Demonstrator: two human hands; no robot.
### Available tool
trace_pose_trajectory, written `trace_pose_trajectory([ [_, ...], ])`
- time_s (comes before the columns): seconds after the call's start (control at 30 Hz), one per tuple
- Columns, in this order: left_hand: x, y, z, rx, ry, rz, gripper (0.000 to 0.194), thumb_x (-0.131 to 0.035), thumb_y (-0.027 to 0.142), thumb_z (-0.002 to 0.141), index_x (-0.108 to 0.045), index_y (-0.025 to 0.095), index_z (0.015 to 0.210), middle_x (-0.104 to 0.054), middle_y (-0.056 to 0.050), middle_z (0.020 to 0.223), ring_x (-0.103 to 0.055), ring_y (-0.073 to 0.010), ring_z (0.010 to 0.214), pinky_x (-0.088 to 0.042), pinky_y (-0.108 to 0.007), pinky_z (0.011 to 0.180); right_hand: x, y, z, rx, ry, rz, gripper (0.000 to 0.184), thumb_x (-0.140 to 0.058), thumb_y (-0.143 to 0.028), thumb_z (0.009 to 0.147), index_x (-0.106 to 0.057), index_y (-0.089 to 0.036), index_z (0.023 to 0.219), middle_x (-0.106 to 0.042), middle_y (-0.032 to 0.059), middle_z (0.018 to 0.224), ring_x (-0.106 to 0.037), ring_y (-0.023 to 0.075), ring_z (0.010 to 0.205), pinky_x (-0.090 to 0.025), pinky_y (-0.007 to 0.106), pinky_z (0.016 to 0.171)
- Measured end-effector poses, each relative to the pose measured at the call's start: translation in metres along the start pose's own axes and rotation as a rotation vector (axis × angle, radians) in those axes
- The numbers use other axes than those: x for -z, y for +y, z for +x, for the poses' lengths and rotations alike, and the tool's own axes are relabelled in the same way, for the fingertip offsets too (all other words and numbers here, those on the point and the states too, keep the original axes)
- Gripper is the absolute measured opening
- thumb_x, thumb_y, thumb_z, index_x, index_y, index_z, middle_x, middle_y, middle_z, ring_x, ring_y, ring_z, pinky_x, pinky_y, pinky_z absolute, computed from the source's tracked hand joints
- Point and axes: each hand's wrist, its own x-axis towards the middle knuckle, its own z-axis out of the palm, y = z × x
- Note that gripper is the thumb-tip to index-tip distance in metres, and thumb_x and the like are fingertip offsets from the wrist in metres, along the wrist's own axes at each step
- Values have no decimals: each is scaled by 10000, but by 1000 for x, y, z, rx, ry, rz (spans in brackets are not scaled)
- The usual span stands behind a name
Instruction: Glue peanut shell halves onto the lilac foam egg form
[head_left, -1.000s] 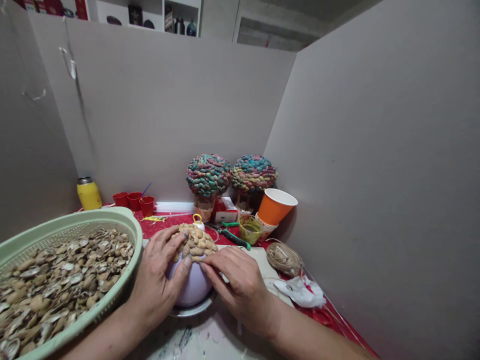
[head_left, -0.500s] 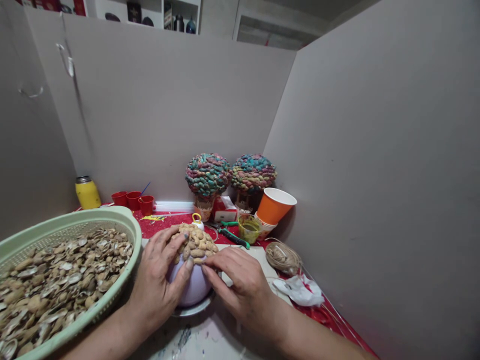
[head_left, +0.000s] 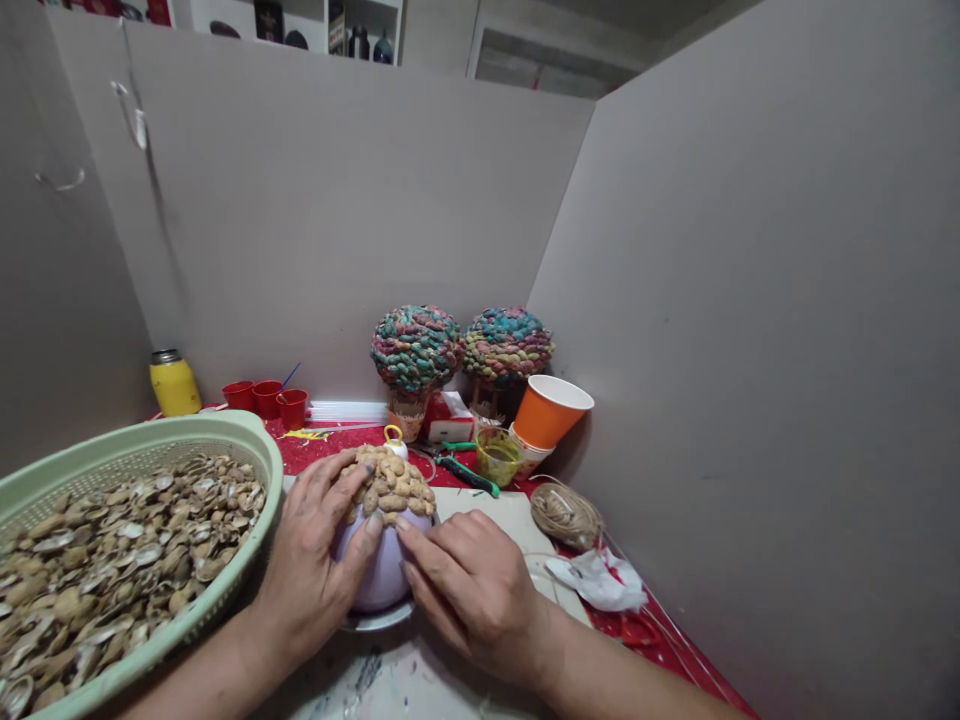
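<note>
A lilac ball, its top covered with rows of peanut shells, rests on a shallow metal dish in front of me. My left hand grips the ball from the left, fingers over the shells and thumb on the front near the lowest row. My right hand has curled fingers, with the index fingertip pressing at the lower edge of the shells beside the left thumb. The shell under that fingertip is mostly hidden. To the left, a green colander holds many loose peanut shell halves.
Behind the ball stand two colourful shell-covered trees, pliers, a cup of yellowish liquid and an orange paper cup. Twine and a white plastic scrap lie right. Red cups and a yellow bottle stand at back left.
My right hand has shifted slightly left and its index fingertip now presses on the front edge of the shells, where thumb and finger were pinched before. My left hand stays on the ball.
</note>
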Motion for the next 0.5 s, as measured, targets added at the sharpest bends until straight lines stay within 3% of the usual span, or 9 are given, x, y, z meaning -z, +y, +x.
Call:
trace_pose_trajectory([
  [0.5,2,-1,2,17,-19,-86,370,-354,317,1008,-490,290,1351,-531,-56,1420,-419,-247,1322,-281,-531,1136,-6,7,-4,58,24,14,356,-497,-197,935,-510,-40,1254,-680,123,802,-566,229,676,-451,372,582],
])
